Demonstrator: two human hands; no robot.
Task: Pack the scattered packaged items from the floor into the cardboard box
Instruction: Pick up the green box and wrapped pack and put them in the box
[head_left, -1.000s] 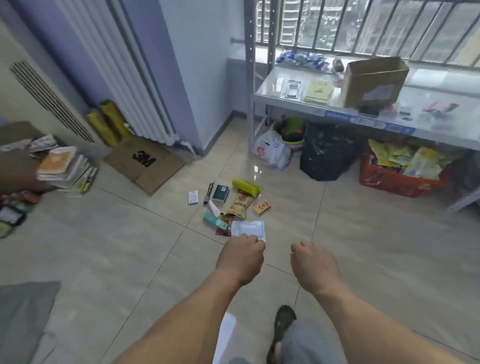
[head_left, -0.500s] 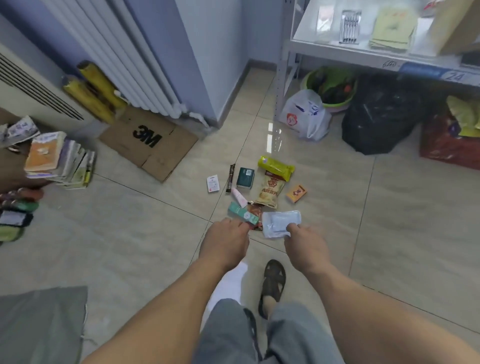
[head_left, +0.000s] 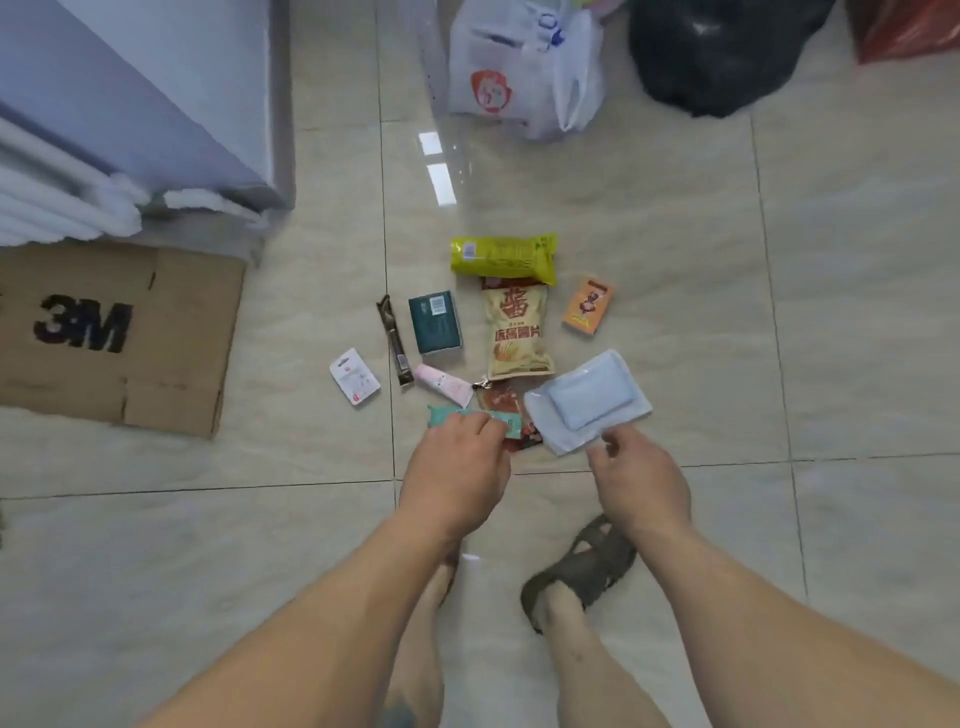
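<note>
On glossy floor tile (head_left: 675, 260): right hand (head_left: 641, 480) pinching flat crinkly pale-blue pouch (head_left: 587, 400), angled far-right; left hand (head_left: 457, 467) grasping slim teal packet (head_left: 441, 415), lying left-right.

Ten small packaged items (head_left: 517, 327) on the floor — two plastic bags (head_left: 524, 73), one flattened carton (head_left: 119, 332), two hands (head_left: 457, 467).

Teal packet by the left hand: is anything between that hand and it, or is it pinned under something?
Nothing visible blocks it. The left hand is already on the teal packet, covering its middle. The packet's right end lies over the red snack pouch, not under it. The right hand pinches the pale blue packet.
</note>
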